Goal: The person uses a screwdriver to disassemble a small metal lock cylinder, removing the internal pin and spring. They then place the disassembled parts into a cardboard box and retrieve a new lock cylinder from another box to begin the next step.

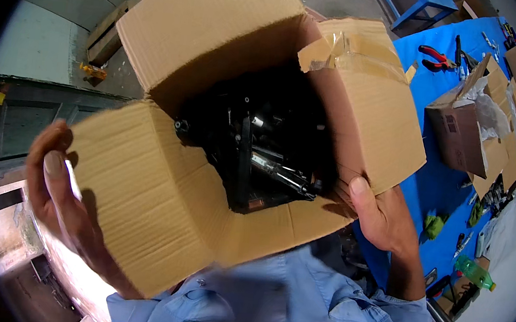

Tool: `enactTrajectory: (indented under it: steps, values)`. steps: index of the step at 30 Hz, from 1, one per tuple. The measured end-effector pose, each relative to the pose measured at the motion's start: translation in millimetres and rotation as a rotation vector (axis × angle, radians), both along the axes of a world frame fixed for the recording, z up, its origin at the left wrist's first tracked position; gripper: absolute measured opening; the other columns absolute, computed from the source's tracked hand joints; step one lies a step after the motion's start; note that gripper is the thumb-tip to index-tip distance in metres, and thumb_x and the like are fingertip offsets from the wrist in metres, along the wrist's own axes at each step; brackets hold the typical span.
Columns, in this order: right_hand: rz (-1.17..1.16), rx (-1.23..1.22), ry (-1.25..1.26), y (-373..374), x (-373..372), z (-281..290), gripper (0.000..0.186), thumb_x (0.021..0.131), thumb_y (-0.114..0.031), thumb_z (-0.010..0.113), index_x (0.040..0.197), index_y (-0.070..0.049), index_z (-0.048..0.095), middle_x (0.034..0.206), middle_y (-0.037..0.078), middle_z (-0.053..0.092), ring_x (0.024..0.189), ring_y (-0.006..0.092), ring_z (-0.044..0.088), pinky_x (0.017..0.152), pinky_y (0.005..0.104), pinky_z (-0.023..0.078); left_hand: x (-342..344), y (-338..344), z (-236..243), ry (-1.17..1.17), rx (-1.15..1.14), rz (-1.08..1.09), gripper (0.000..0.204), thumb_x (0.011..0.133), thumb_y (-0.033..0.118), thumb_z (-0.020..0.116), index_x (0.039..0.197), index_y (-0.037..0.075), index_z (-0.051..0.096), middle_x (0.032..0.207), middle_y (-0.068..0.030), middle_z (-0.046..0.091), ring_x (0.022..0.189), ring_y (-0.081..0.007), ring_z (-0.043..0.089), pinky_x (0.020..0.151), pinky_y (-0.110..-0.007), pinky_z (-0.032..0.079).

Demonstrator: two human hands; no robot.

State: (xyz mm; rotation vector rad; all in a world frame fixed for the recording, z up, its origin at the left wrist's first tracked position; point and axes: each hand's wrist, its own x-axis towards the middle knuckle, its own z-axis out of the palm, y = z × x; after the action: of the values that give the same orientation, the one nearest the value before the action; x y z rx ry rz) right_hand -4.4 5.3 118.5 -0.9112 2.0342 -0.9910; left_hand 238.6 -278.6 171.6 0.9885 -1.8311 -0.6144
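An opened brown cardboard box (250,235) is tilted toward me in front of my chest, its flaps folded outward. Inside lie dark metal parts (278,176), several of them shiny rods or tubes; deep shadow hides most of their shapes. My right hand (381,218) grips the box at its near right corner, thumb on top and fingers hidden beneath. Beside the outer edge of the left flap (141,193) is my left hand (65,197), its fingers extended and slightly bent, thumb apart. That flap covers part of my left wrist.
A blue-covered table (411,196) stands at the right, carrying red-handled pliers (435,59), another open carton (458,138) with plastic lining, a green cloth (434,226) and a green bottle (476,272). A blue stool (419,5) stands at the back.
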Motion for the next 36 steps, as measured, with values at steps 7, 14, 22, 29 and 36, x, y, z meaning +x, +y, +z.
enactTrajectory:
  steps: [7, 14, 22, 29, 36]
  values:
    - [-0.011, -0.111, 0.074, -5.6, 13.1, 3.4, 0.034, 0.100, -0.029, 0.055, 0.111, 0.002, 0.066, 0.086, 0.022, 0.069, 0.080, 0.0415, 0.068, 0.073, 0.0462, 0.054, -58.5, 29.4, 74.1, -0.687, -0.374, -0.924, 0.033, 0.085, 0.017, 0.079, 0.111, 0.000, 0.069, 0.120, -0.0199, 0.068, 0.104, -0.0332, 0.068, 0.090, -0.044, 0.055]
    - [-0.064, -0.162, 0.170, -1.6, 22.0, -10.0, 0.034, 0.101, -0.032, 0.054, 0.105, -0.001, 0.068, 0.076, 0.019, 0.071, 0.072, 0.0395, 0.071, 0.067, 0.0473, 0.056, -122.4, 55.4, -57.0, -1.058, -0.505, -1.320, 0.033, 0.087, 0.022, 0.069, 0.118, 0.011, 0.063, 0.122, -0.0111, 0.059, 0.114, -0.0290, 0.057, 0.086, -0.041, 0.051]
    - [-0.123, -0.071, 0.024, 17.9, 11.0, -12.0, 0.038, 0.102, -0.032, 0.051, 0.097, 0.000, 0.070, 0.074, 0.020, 0.071, 0.072, 0.0402, 0.071, 0.066, 0.0475, 0.055, -121.5, 53.9, -78.3, -1.125, -0.425, -1.326, 0.027, 0.087, 0.018, 0.067, 0.113, 0.009, 0.065, 0.097, -0.0106, 0.064, 0.097, -0.0306, 0.063, 0.079, -0.043, 0.052]
    - [-0.157, -0.097, -0.034, 19.9, 8.5, -21.3, 0.042, 0.103, -0.035, 0.049, 0.094, 0.001, 0.069, 0.073, 0.019, 0.071, 0.071, 0.0391, 0.071, 0.065, 0.0470, 0.055, -110.9, 32.2, -46.1, -1.203, -0.087, -1.295, 0.024, 0.088, 0.012, 0.070, 0.111, 0.005, 0.072, 0.097, -0.0125, 0.071, 0.095, -0.0328, 0.067, 0.083, -0.044, 0.053]
    - [-0.119, -0.060, -0.011, 20.5, 4.2, -16.2, 0.043, 0.103, -0.037, 0.048, 0.089, -0.001, 0.067, 0.071, 0.016, 0.071, 0.070, 0.0371, 0.071, 0.065, 0.0460, 0.054, -111.8, 27.8, -37.8, -0.942, 0.110, -1.300, 0.026, 0.093, 0.015, 0.065, 0.114, -0.001, 0.069, 0.097, -0.0193, 0.069, 0.093, -0.0359, 0.067, 0.084, -0.044, 0.053]
